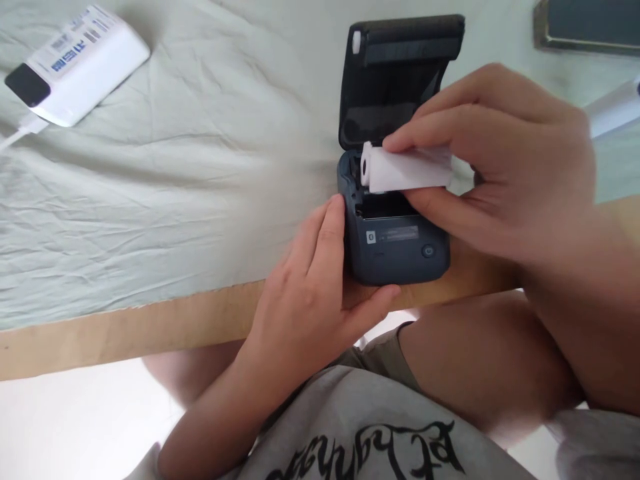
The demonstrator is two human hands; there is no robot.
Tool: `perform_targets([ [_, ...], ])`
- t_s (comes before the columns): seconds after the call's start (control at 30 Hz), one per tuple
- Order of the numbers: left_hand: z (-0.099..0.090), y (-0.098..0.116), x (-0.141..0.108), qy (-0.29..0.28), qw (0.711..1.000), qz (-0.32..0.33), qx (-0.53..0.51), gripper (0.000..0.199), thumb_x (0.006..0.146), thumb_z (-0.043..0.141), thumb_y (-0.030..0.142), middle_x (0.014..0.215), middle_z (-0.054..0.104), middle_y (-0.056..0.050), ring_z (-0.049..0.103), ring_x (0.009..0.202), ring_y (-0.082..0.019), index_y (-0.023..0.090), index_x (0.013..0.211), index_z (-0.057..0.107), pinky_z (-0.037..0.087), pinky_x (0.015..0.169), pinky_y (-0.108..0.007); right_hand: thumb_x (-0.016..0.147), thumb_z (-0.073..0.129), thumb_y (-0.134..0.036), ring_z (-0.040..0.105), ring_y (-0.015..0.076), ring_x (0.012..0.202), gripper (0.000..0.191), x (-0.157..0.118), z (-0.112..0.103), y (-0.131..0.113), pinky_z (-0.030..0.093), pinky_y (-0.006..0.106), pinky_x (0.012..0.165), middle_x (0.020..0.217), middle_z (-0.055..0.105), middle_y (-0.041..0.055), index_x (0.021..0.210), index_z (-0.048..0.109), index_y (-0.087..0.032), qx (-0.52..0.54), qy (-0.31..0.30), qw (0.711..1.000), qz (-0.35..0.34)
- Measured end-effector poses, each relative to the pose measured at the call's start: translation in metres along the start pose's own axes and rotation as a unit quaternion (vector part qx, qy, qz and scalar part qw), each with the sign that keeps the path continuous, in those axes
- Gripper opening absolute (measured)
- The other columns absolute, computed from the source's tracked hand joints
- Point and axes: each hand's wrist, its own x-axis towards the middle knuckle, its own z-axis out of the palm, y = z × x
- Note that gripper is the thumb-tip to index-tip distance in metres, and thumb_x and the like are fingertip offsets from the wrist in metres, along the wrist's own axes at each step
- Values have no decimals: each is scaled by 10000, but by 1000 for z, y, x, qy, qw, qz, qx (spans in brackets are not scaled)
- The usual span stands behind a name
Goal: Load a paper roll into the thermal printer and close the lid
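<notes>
A dark blue portable thermal printer [387, 267] sits at the table's front edge with its black lid [385, 83] swung up and back. My right hand [515, 167] pinches a small white paper roll [407, 168] between thumb and fingers, over the open paper bay. The roll's hollow core faces left; its right end is hidden by my fingers. My left hand [310, 287] cups the printer's left side and front corner, the fingers along the side and the thumb by the front edge. A power button and a small label show on the front panel.
A white power bank [100, 73] with a plugged-in cable [25, 130] lies at the upper left. At the upper right are a dark flat object [590, 27] and a white object [613, 110], partly cut off. A wrinkled pale green cloth [165, 220] covers the wooden table [125, 340].
</notes>
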Motion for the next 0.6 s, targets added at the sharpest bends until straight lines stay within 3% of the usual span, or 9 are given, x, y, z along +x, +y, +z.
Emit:
perform_targets([
  [0.13, 0, 2, 0, 4, 1000, 3, 14, 873, 1215, 725, 621, 1772, 688, -284, 751, 1613, -398, 81, 1843, 448, 708, 1290, -482, 1148, 716, -212, 811, 187, 1157, 52, 2, 3, 10, 675, 403, 989, 1203, 829, -5, 1180, 708, -252, -11, 8, 1000, -23],
  [0.23, 1, 2, 0, 10, 1000, 7, 14, 875, 1214, 728, 613, 1750, 699, -301, 757, 1607, -404, 48, 1826, 462, 702, 1305, -482, 1178, 701, -199, 833, 156, 1144, 70, 4, 1, 9, 666, 366, 958, 1214, 856, -17, 1152, 738, -252, 13, -15, 1000, -19],
  [0.3, 1, 2, 0, 14, 1000, 7, 5, 873, 1221, 719, 604, 1772, 687, -286, 738, 1638, -404, 88, 1861, 427, 690, 1330, -497, 1196, 701, -223, 837, 131, 1158, 95, 4, -2, 4, 671, 341, 963, 1233, 860, -27, 1122, 753, -255, 34, -12, 999, -20],
  [0.43, 0, 3, 1, 8, 999, 0, -41, 852, 1265, 645, 621, 1889, 604, -189, 664, 1734, -376, 308, 1957, 261, 648, 1398, -538, 1192, 689, -248, 807, 103, 1061, 126, -1, -10, -2, 664, 335, 881, 1245, 833, -39, 1096, 758, -291, 89, -51, 994, -48],
  [0.5, -2, 4, 1, 5, 999, 5, -48, 763, 1272, 651, 581, 1881, 605, -173, 661, 1737, -375, 359, 1927, 329, 662, 1380, -543, 1189, 674, -270, 816, 127, 1059, 122, -4, -13, -1, 696, 380, 934, 1263, 835, -36, 1117, 761, -316, 111, -89, 987, -75],
  [0.6, -4, 3, -2, -12, 1000, 7, -28, 608, 1246, 724, 494, 1847, 588, -209, 684, 1702, -423, 354, 1809, 543, 708, 1302, -559, 1234, 635, -453, 845, 186, 1165, 202, -8, -16, 2, 745, 448, 1053, 1286, 841, -10, 1166, 800, -358, 128, -99, 983, -86],
])
